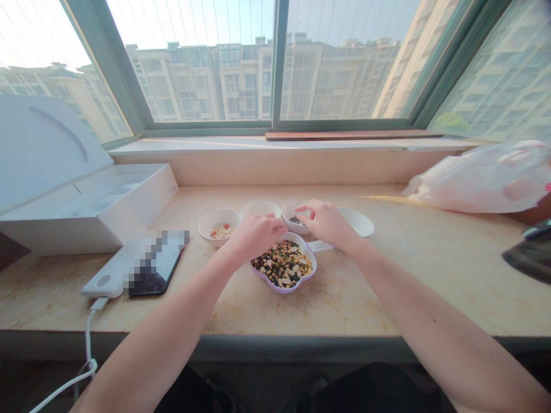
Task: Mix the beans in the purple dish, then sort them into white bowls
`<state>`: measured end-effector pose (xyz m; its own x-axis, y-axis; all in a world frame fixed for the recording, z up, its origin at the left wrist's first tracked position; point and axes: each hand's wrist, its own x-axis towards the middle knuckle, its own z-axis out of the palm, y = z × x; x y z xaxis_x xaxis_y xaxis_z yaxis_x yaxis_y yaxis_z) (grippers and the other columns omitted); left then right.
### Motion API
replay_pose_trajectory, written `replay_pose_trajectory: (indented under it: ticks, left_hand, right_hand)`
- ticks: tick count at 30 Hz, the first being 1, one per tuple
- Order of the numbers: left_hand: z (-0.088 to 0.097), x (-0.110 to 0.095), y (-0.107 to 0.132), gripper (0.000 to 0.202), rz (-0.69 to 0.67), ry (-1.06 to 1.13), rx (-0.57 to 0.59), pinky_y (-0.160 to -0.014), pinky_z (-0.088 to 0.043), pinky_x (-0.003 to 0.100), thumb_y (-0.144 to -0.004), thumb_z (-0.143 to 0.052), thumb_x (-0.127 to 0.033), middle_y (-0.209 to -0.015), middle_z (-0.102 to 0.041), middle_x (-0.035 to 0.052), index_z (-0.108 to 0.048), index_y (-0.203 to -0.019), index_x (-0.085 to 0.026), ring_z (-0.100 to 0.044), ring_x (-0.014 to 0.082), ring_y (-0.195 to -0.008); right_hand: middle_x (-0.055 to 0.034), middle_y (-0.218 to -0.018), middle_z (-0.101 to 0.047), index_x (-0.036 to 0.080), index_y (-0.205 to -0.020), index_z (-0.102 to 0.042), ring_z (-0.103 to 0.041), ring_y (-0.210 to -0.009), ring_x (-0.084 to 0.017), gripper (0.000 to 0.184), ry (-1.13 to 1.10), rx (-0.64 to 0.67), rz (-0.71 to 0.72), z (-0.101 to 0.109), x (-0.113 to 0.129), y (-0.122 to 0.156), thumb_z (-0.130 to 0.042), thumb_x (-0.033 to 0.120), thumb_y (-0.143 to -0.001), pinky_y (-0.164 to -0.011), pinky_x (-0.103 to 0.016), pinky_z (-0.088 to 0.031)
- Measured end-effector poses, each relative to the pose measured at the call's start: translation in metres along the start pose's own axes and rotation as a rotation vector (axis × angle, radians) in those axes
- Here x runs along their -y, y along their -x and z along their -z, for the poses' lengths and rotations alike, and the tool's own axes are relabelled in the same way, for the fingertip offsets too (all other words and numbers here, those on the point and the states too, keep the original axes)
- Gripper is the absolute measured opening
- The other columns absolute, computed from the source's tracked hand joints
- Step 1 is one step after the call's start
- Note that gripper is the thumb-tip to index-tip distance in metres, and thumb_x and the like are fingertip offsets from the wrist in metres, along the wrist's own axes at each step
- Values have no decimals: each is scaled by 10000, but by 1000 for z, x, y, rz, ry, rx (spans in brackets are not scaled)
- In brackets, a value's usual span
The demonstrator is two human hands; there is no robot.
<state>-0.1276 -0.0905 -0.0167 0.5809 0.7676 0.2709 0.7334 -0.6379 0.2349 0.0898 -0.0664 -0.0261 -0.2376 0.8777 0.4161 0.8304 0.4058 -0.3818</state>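
Observation:
A purple-rimmed bowl (283, 289) full of mixed beans and seeds stands on the counter before me. My left hand (258, 236) hovers over its back left edge, fingers drawn together; whatever they may hold is hidden. Over a small white bowl of dark seeds or beans (296, 220) is my right hand (325, 222), its thumb and forefinger a little apart with nothing visible between them. On the left, another white bowl (206, 228) contains pale flat pieces and some orange-red ones. Behind my left hand stands a third white bowl (258, 207), its contents mostly hidden.
A white dish (361, 222) and a printed label (321, 246) lie by my right hand. Leftward are a phone (157, 269), a white power bank (105, 281) with a cable, and an open white box (138, 201). A plastic bag (482, 178) sits at right. A window rises behind.

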Motion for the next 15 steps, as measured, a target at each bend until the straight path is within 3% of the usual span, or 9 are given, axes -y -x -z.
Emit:
replay_pose_trajectory:
  ticks: [4,8,11,13,15]
  left_hand:
    - [3,18,-2,341,142,-116,-139,-816,-470,327,-1026,-445,-233,-982,-736,84,-763,-915,-177,-665,212,-897]
    - [1,31,-1,314,206,-188,-132,-847,-452,355,-1000,-461,-205,-1028,-737,94,-766,-931,-183,-672,237,-943]
    - [-1,32,-1,319,234,-177,-115,-891,-446,383,-1005,-449,-222,-1077,-734,98,-766,-1024,-197,-674,254,-998]
    - [-1,31,-1,329,268,-162,-126,-930,-441,404,-1010,-443,-240,-1125,-729,104,-754,-1112,-202,-665,270,-1057]
    - [-1,29,-2,339,295,-149,-139,-962,-435,417,-1015,-440,-258,-1157,-725,109,-743,-1156,-202,-657,275,-1094]
  right_hand:
    - [-52,-942,-786,205,-997,-795,-669,-766,-187,216,-101,92,84,6,14,6,-591,202,-926,-774,-320,-509]
    - [-34,-928,-788,211,-1018,-793,-685,-798,-178,209,-249,397,240,8,29,16,-616,225,-908,-740,-288,-515]
    - [-45,-1153,-764,235,-1157,-770,-696,-1004,-222,334,-266,571,362,4,38,23,-745,298,-830,-896,-315,-523]
    - [-53,-1334,-691,260,-1236,-741,-652,-1165,-265,489,-255,601,430,-1,43,25,-824,339,-760,-1026,-354,-484]
    - [-60,-1408,-641,260,-1228,-741,-615,-1234,-293,513,-240,595,463,-7,45,26,-853,336,-732,-1085,-383,-450]
